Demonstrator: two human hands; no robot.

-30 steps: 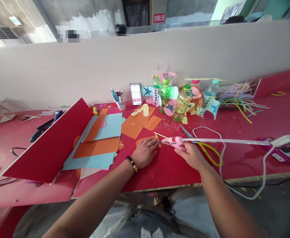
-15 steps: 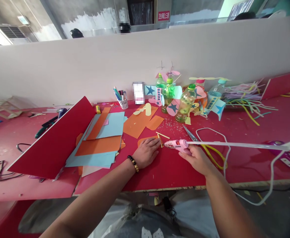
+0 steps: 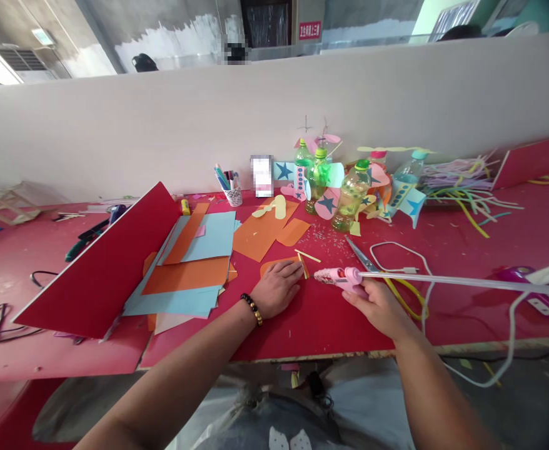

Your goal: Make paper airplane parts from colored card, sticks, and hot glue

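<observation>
My left hand point(image 3: 279, 289) lies flat on the red table, pressing on an orange paper piece point(image 3: 266, 267) that is mostly hidden under it. At the fingertips stands out a short pale-yellow stick point(image 3: 305, 269), and a second pale stick point(image 3: 308, 255) lies just beyond. My right hand point(image 3: 381, 307) is wrapped round the handle of a pink glue gun point(image 3: 347, 277), its nozzle pointing left, a short gap away from the left fingertips. A long clear glue stick point(image 3: 443, 279) sticks out of the gun's back end. Scissors point(image 3: 401, 294) with yellow handles lie behind the right hand.
Blue and orange paper sheets point(image 3: 187, 275) are stacked at left beside a leaning red board point(image 3: 105, 269). Decorated plastic bottles point(image 3: 349, 197) stand at the back, near a pen cup point(image 3: 233, 197). A white cable point(image 3: 511, 337) loops at right, by a purple power strip point(image 3: 544, 303).
My right hand has drawn the glue gun slightly to the right, away from the sticks, and the glue stick's far end has dipped. My left hand has stayed in place.
</observation>
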